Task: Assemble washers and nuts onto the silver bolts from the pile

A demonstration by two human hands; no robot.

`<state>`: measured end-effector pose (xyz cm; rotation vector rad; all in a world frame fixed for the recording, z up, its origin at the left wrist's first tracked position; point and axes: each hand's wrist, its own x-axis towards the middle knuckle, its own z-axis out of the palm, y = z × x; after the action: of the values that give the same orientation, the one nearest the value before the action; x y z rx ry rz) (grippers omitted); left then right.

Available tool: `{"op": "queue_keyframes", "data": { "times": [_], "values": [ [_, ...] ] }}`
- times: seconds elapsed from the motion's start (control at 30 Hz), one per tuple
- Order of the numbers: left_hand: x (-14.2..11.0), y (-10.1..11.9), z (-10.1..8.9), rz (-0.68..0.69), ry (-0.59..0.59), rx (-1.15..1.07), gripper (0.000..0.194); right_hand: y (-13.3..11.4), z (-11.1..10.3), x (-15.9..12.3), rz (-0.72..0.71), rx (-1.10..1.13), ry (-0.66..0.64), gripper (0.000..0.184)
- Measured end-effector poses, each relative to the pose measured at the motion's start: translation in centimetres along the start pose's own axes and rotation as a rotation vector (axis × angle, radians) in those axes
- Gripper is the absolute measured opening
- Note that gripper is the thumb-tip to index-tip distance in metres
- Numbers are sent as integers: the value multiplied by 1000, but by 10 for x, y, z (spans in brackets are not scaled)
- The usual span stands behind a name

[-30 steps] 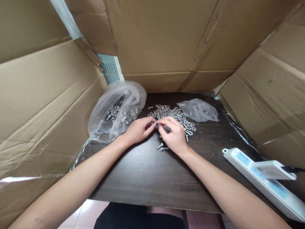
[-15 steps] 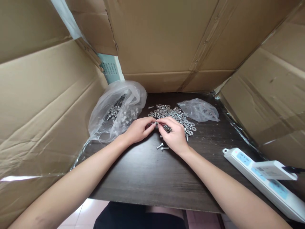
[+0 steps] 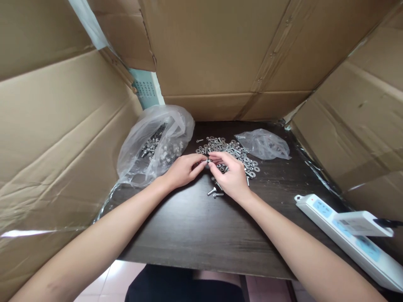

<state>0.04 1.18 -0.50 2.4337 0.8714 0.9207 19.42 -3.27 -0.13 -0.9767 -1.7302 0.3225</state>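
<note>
In front of the pile, my left hand (image 3: 184,170) pinches a small metal bolt (image 3: 207,161) between thumb and forefinger. My right hand (image 3: 231,174) meets it from the other side, thumb and fingertips curled round the bolt's end. Whether a nut or washer sits on the bolt is too small to make out. Just behind the hands lies a heap of loose bolts, nuts and washers (image 3: 234,147), partly covered by my right hand. Two loose bolts (image 3: 211,191) rest on the table nearer to me.
An open clear plastic bag (image 3: 135,147) of hardware stands at the left, with a smaller plastic bag (image 3: 262,144) at the back right. A white power strip (image 3: 340,243) with a plugged-in adapter lies along the right. Cardboard walls (image 3: 214,50) enclose the dark table (image 3: 189,235).
The fingers of my right hand have loosened slightly and shifted around the bolt's end. My left hand keeps its pinch in nearly the same place.
</note>
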Motion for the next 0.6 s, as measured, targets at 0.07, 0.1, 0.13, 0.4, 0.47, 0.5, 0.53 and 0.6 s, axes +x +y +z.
{"op": "queue_keyframes", "data": {
  "times": [0.07,0.1,0.13,0.4,0.47,0.5,0.53,0.6],
  "values": [
    [0,0,0,7,9,-2,26,-1,-1,1,-8,-18,-3,19],
    [0,0,0,10,10,-7,26,-1,-1,1,-17,-30,-3,18],
    [0,0,0,12,10,-12,26,-2,-1,1,-28,-38,1,17],
    [1,3,-1,44,-22,-10,28,-2,1,0,-101,-33,26,20],
    [1,3,-1,41,-23,-6,28,-1,1,0,-101,-25,29,20],
    [1,3,-1,39,-21,-8,28,-1,1,0,-97,-23,29,21],
    [1,3,-2,35,-20,-11,28,-1,1,1,-91,-21,29,21],
    [0,3,-2,27,-15,-16,27,-2,0,1,-72,-20,26,20]
  ]
}}
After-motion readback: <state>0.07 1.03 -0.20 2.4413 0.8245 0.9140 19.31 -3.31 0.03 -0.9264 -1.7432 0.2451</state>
